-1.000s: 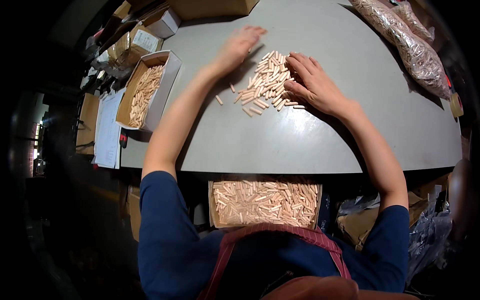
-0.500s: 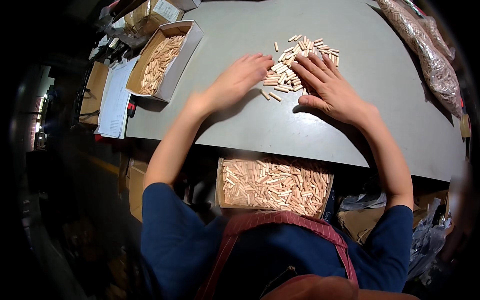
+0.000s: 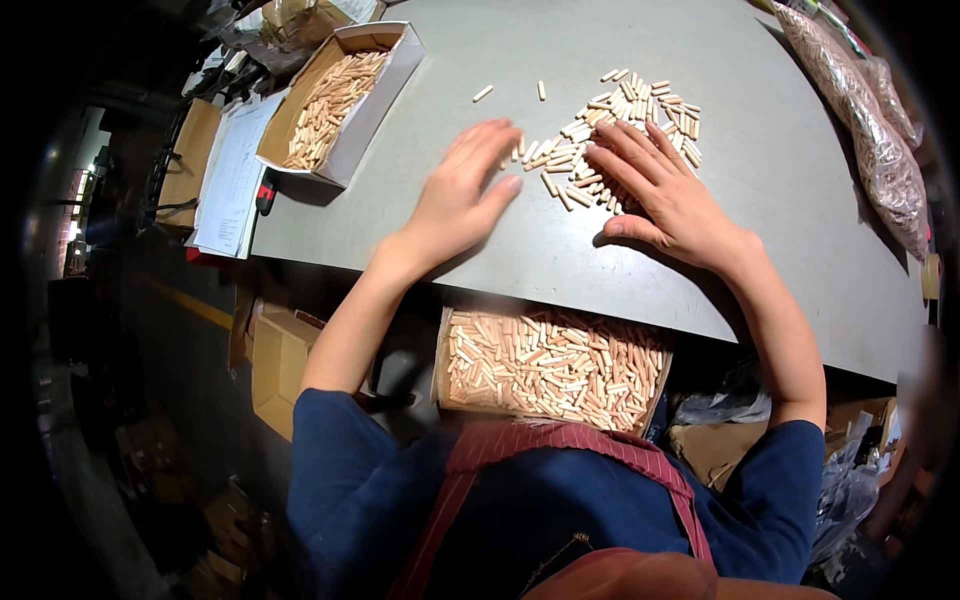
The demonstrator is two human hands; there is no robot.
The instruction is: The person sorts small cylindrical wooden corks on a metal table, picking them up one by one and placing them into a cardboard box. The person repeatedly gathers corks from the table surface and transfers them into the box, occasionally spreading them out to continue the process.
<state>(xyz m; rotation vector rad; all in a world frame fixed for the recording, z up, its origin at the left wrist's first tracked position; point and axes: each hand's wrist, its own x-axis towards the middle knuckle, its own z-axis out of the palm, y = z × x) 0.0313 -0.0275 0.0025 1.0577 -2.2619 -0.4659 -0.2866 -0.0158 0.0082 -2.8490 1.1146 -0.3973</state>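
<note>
A loose pile of short wooden dowels [image 3: 575, 155] lies spread on the grey tabletop [image 3: 500, 245]. My right hand [image 3: 660, 190] rests over the pile's right part, fingers stretched out and touching the dowels; some are hidden beneath it. To the left of the pile, my left hand [image 3: 465, 185] has its fingers extended and thumb apart, beside a few dowels at its fingertips. Beyond it, two single dowels lie apart from the rest. Below the table's front edge, close to my body, sits a cardboard box full of dowels [image 3: 555, 365].
At the left stands a white carton [image 3: 375, 105] holding more dowels, beside printed papers [image 3: 235, 185] and a red-and-black tool [image 3: 265, 197]. A long clear plastic bag of dowels [image 3: 860, 130] lies along the right side. A tape roll [image 3: 931, 276] is at the right edge.
My left hand has drawn back left from the pile, and a few dowels now lie separate on that side. My right hand stays on the pile. The view has shifted slightly.
</note>
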